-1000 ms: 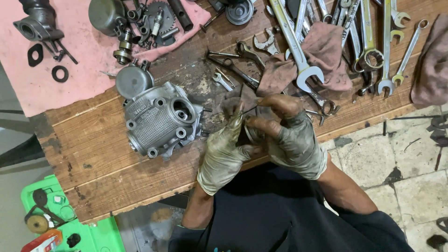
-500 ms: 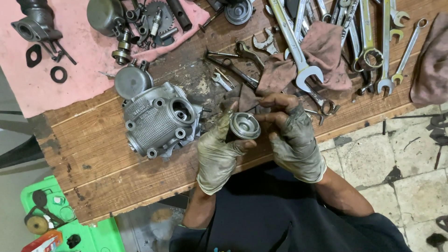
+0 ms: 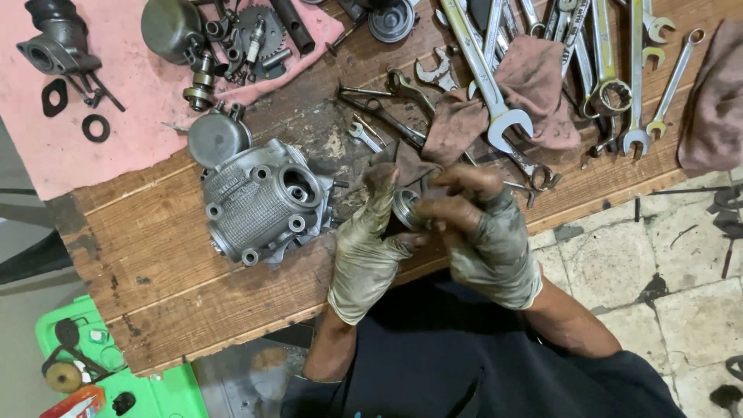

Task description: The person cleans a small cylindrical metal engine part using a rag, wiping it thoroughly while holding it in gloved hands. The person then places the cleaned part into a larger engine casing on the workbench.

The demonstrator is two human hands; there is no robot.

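Both of my hands wear dirty fingerless gloves and meet over the near edge of a wooden workbench [image 3: 155, 255]. Between them is a small round metal piston [image 3: 405, 207], seen partly edge-on. My left hand [image 3: 370, 248] cups it from the left, thumb up along its side. My right hand [image 3: 484, 228] closes over it from the right, fingers curled across its top. A grey aluminium cylinder head [image 3: 263, 203] lies on the bench just left of my left hand, apart from it.
Several spanners [image 3: 487, 70] and brown rags [image 3: 534, 85] lie on the bench behind my hands. A pink cloth [image 3: 131, 131] at back left carries engine parts and gaskets. A green crate [image 3: 155, 391] stands on the floor at lower left; stone tiles lie to the right.
The piston has turned in my hands: half a second ago its open round face showed upward, now it is tilted edge-on and more covered by my right fingers.
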